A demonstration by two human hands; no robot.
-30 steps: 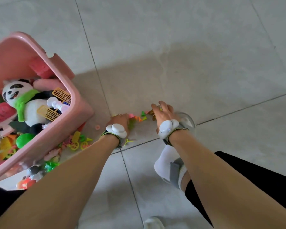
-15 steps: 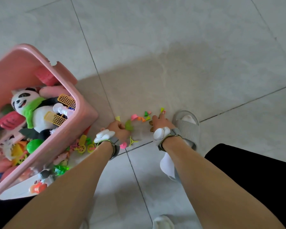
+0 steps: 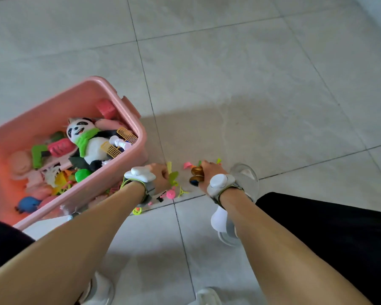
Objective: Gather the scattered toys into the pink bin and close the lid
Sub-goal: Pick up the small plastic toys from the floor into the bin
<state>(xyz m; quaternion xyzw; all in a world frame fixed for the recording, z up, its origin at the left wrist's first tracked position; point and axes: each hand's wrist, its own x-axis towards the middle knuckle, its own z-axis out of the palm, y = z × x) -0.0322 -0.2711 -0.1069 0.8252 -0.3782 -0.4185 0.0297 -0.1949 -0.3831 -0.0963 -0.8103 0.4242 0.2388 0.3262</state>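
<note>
My left hand [image 3: 160, 176] was curled low over the grey tiled floor [image 3: 240, 89], gripping a small green plastic toy [image 3: 173, 177] with a yellow strip [image 3: 169, 166] poking up just beyond my knuckles. My right hand [image 3: 208, 172] was clenched around a stack of shiny brown and gold rounded toy pieces [image 3: 196, 175], with small pink, orange and green bits [image 3: 188, 165] touching or just beside its fingers. More little toys, a pink wheeled piece [image 3: 171, 194] and a yellow wire-like one [image 3: 182, 192], lay on the floor between my wrists. The open pink plastic bin [image 3: 128, 111] stood just to the left of my left hand, holding a plush panda with a green scarf [image 3: 90, 142] among many bright toys. My grey slipper [image 3: 246, 179] sat behind my right wrist.
</note>
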